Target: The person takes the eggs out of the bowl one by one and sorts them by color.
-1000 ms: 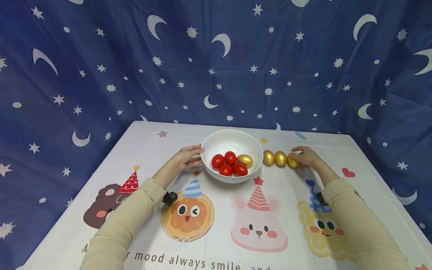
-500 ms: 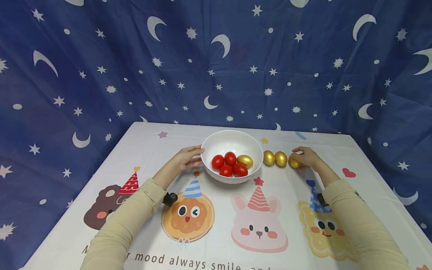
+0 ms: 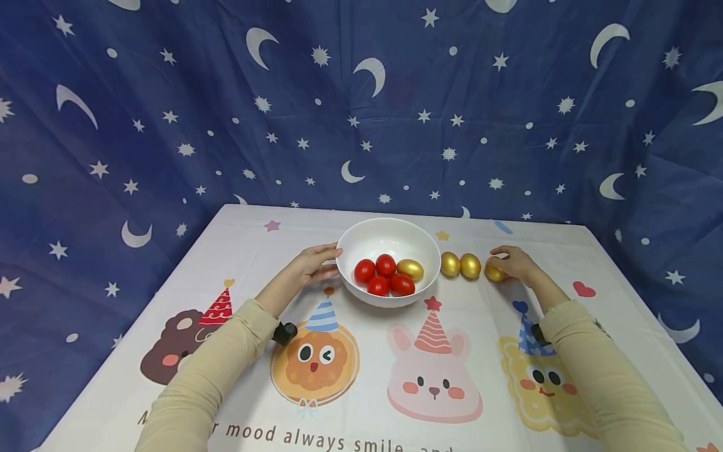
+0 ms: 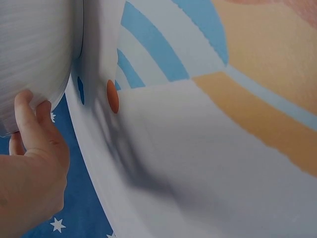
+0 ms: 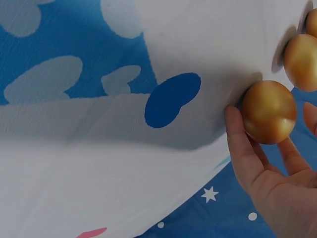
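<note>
A white bowl (image 3: 390,229) holds several red eggs (image 3: 364,271) and one golden egg (image 3: 410,269). My left hand (image 3: 313,263) rests its extended fingers against the bowl's left side; the left wrist view shows fingertips on the outer wall (image 4: 37,54). To the right of the bowl, two golden eggs (image 3: 470,266) stand side by side on the cloth. Beyond them my right hand (image 3: 515,263) holds a third golden egg (image 5: 270,112), its fingers bent around it. A small gap separates that egg from its neighbour (image 5: 303,62).
A white tablecloth (image 3: 350,383) printed with cartoon characters covers the table. Behind it hangs a blue curtain (image 3: 361,94) with moons and stars. Dark wrist devices (image 3: 284,332) show at both sleeve cuffs.
The golden egg at my right hand has shifted slightly right, away from the other two, opening a gap. The right hand has moved slightly with it. My left hand and the bowl stay put.
</note>
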{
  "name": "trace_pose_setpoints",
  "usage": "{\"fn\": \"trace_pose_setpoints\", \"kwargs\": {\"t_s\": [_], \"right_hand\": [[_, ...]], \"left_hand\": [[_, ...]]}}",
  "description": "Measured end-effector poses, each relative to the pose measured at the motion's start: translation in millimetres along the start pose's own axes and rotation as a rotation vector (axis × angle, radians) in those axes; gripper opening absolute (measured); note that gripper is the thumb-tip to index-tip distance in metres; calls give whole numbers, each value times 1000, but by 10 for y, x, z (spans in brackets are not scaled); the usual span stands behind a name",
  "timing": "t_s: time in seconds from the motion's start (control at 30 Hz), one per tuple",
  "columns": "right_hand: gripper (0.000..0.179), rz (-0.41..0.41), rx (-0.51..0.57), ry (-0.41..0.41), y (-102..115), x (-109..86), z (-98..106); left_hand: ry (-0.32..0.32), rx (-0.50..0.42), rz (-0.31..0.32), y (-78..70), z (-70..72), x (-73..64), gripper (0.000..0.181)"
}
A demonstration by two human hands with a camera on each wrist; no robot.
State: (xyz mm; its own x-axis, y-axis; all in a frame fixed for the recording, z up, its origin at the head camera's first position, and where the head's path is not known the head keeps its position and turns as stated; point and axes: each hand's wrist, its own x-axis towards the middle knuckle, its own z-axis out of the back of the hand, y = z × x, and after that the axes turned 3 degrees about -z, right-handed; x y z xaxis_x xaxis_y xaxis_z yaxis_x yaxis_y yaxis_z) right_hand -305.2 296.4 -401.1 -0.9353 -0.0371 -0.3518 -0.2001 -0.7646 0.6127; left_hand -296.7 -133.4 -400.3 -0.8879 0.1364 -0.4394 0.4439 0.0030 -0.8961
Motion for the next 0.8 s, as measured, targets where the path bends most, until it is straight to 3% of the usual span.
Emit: {"fn": "trace_pose_setpoints", "kwargs": {"t_s": [0.47,0.8], "right_hand": [[53,44,-30,-54,18,1,-24],[53,36,-20,-19,51,6,-37]], "left_hand": [[-4,-22,-1,-4,3,23,53],[5,-23,0,13,2,14,53]]}}
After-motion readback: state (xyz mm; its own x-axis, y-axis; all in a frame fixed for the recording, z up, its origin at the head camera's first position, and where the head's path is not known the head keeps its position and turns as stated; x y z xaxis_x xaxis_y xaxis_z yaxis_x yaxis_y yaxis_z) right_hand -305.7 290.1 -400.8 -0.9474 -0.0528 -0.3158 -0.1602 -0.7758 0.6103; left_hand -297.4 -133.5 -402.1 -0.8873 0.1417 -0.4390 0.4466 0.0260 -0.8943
